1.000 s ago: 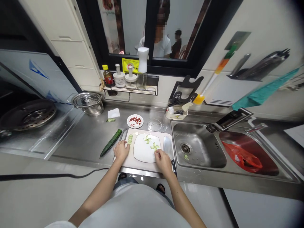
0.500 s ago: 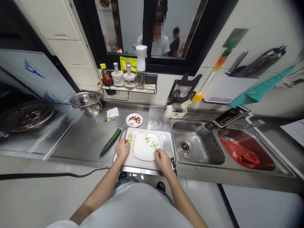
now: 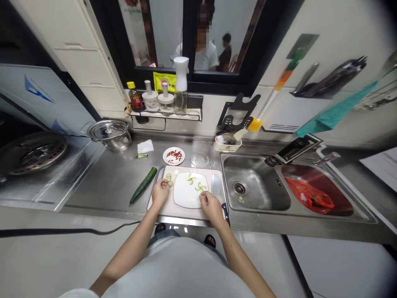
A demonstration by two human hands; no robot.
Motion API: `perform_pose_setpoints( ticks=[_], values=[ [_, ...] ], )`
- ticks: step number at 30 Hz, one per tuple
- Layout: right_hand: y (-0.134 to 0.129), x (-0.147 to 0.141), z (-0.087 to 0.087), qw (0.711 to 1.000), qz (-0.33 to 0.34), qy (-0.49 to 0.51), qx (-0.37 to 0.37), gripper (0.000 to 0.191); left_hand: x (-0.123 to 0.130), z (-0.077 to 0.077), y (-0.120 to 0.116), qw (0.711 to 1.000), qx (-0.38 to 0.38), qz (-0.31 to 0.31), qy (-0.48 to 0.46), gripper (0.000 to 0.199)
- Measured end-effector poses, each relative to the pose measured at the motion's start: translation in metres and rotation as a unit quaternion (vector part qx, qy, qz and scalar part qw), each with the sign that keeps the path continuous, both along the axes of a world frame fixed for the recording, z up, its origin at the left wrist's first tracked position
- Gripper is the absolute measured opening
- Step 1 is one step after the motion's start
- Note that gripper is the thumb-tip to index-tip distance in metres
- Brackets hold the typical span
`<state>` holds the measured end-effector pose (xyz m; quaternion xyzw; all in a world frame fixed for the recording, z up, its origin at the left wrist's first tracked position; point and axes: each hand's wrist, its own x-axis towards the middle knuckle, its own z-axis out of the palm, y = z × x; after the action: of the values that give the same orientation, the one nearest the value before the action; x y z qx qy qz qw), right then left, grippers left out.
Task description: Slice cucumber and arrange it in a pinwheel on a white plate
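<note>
A white square plate (image 3: 187, 196) lies on a pale cutting board (image 3: 166, 207). Thin green-edged cucumber slices form two pinwheels on it, an upper pinwheel (image 3: 190, 179) and a lower pinwheel (image 3: 201, 187). My left hand (image 3: 160, 192) is at the board's left side, pinching a round cucumber slice (image 3: 170, 183) at its fingertips. Just above it is a short row of cucumber slices (image 3: 168, 176). My right hand (image 3: 211, 205) hovers at the plate's right edge below the lower pinwheel, fingers closed; what they hold, if anything, is hidden.
A knife (image 3: 218, 188) rests along the board's right side. Left of the board lies a cucumber (image 3: 143, 185). Behind stand a small plate of red pieces (image 3: 173, 156) and a lidded pot (image 3: 112, 134). The sink (image 3: 257, 184) is to the right.
My left hand has lifted a cucumber slice away from the row, its fingertips now around it. My right hand stays beside the lower pinwheel. The view has shifted slightly.
</note>
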<state>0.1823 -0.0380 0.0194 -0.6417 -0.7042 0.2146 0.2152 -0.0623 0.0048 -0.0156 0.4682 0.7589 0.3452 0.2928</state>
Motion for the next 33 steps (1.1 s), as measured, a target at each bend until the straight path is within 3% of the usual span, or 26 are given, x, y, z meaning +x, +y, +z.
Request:
perform_pose_setpoints(
  ticks=[15, 21, 27, 33],
  values=[
    [0.02, -0.02, 0.032, 0.998, 0.043, 0.024, 0.033, 0.023, 0.033, 0.047, -0.008, 0.989, 0.072, -0.067, -0.106, 0.018],
    [0.036, -0.03, 0.05, 0.991, 0.101, 0.03, 0.077, 0.021, 0.04, 0.063, -0.012, 0.988, 0.073, -0.104, -0.09, 0.015],
    [0.045, -0.037, 0.059, 0.986, 0.147, 0.02, 0.077, 0.02, 0.045, 0.07, -0.017, 0.985, 0.078, -0.128, -0.089, 0.015],
    [0.048, -0.039, 0.056, 0.981, 0.184, 0.027, 0.052, 0.011, 0.047, 0.067, -0.017, 0.98, 0.078, -0.141, -0.115, 0.021]
  ],
)
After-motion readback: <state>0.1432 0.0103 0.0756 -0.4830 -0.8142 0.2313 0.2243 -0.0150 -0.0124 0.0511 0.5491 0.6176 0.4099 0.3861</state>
